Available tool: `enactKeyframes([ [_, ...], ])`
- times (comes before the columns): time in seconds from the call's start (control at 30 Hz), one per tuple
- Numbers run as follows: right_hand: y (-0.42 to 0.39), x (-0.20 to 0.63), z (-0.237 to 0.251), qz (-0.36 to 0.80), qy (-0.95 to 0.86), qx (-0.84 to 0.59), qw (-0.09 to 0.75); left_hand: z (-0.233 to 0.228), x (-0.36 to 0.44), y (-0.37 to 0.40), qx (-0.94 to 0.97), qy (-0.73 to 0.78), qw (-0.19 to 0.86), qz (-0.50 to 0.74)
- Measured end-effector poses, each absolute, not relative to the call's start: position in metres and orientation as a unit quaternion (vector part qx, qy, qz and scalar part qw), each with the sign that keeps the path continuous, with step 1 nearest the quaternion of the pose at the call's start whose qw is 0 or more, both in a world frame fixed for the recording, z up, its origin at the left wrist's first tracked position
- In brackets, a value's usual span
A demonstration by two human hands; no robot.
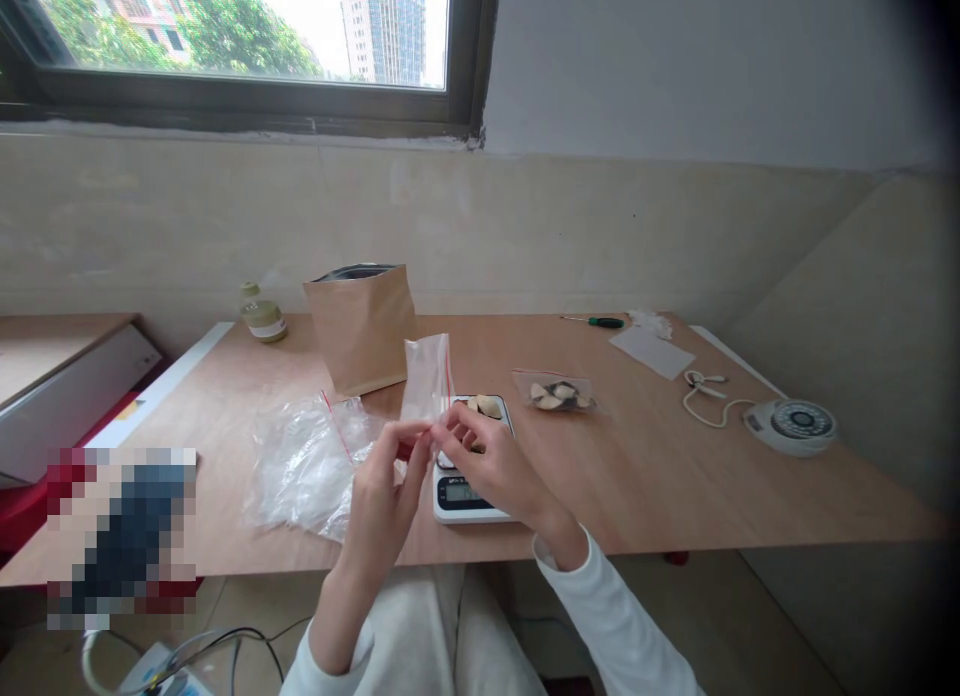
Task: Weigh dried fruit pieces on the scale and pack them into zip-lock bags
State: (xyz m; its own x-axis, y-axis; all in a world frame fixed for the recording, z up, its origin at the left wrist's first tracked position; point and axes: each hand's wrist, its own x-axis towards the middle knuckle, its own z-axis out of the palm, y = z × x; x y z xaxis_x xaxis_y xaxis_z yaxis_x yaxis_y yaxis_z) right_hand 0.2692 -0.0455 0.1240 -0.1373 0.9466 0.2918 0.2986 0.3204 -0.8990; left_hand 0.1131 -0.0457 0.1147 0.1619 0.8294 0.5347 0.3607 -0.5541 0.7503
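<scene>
Both of my hands pinch the bottom of a small clear zip bag (427, 376) with a red strip, held upright above the table's front edge. My left hand (386, 491) grips it from the left and my right hand (487, 461) from the right. Under my right hand sits a small white digital scale (469, 496) with a few pale pieces (486, 406) on its pan. A heap of several empty clear bags (304, 461) lies to the left of my hands.
A brown paper pouch (364, 326) stands behind the bags, with a small bottle (262, 314) to its left. A filled clear bag (556, 394) lies right of the scale. Farther right are a green screwdriver (600, 322), a paper sheet (651, 352), and a round white device (795, 424) with a cord.
</scene>
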Motion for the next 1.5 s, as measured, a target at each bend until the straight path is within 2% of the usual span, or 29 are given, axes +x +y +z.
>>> enactKeyframes([
  [0.13, -0.038, 0.285, 0.121, 0.316, -0.65, -0.503, 0.474, 0.115, 0.11, -0.041, 0.605, 0.482, 0.208, 0.599],
  [0.27, -0.036, 0.306, 0.113, 0.327, -0.686, -0.488, 0.428, 0.117, 0.108, -0.033, 0.526, 0.527, 0.184, 0.642],
  [0.33, -0.037, 0.319, 0.103, 0.3, -0.693, -0.506, 0.418, 0.118, 0.107, -0.03, 0.518, 0.539, 0.181, 0.639],
  [0.4, -0.038, 0.334, 0.089, 0.225, -0.685, -0.556, 0.414, 0.117, 0.105, -0.027, 0.521, 0.55, 0.195, 0.623],
  [0.53, -0.04, 0.35, 0.059, 0.119, -0.705, -0.613, 0.337, 0.114, 0.098, -0.024, 0.554, 0.582, 0.195, 0.562],
  [0.67, -0.041, 0.344, 0.045, 0.094, -0.723, -0.619, 0.291, 0.107, 0.098, -0.021, 0.583, 0.6, 0.156, 0.525],
  [0.9, -0.041, 0.339, 0.046, 0.088, -0.709, -0.637, 0.291, 0.097, 0.106, -0.015, 0.63, 0.554, 0.051, 0.542],
  [1.0, -0.042, 0.339, 0.06, 0.071, -0.659, -0.678, 0.318, 0.095, 0.107, -0.013, 0.65, 0.541, 0.053, 0.531],
  [1.07, -0.043, 0.335, 0.077, 0.089, -0.617, -0.685, 0.377, 0.094, 0.109, -0.013, 0.656, 0.542, 0.073, 0.52],
  [1.17, -0.045, 0.317, 0.105, 0.208, -0.568, -0.631, 0.486, 0.096, 0.113, -0.013, 0.665, 0.536, 0.11, 0.508],
  [1.23, -0.045, 0.298, 0.121, 0.308, -0.549, -0.573, 0.525, 0.097, 0.118, -0.013, 0.672, 0.532, 0.13, 0.499],
  [1.37, -0.04, 0.26, 0.132, 0.395, -0.525, -0.517, 0.549, 0.095, 0.125, -0.016, 0.673, 0.536, 0.168, 0.481],
  [1.5, -0.034, 0.242, 0.121, 0.348, -0.543, -0.547, 0.533, 0.088, 0.128, -0.022, 0.66, 0.545, 0.203, 0.475],
])
